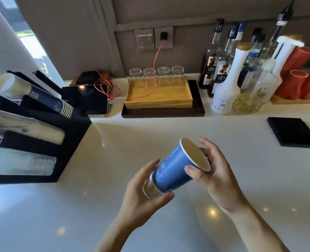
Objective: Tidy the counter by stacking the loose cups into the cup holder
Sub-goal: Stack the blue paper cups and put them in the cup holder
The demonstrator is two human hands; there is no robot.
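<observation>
blue cup [176,168] tilted between both hands, base hidden by left fingers [161,198]

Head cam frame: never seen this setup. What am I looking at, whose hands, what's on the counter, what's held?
There is no robot here. A person wears one wide-angle camera on the head, looking forward and down, so the two bare hands are their own. Both hold one blue cup, tilted above the white counter: the left hand has its grip on the base, the right hand near the rim. The base band is white; whether that is a second, nested cup I cannot tell. At the left stands the black cup holder, with stacks of cups lying in its slots. Along the wall are a wooden tray with four upturned glasses, bottles, red cups and a tablet. A black pad lies to the right.
</observation>
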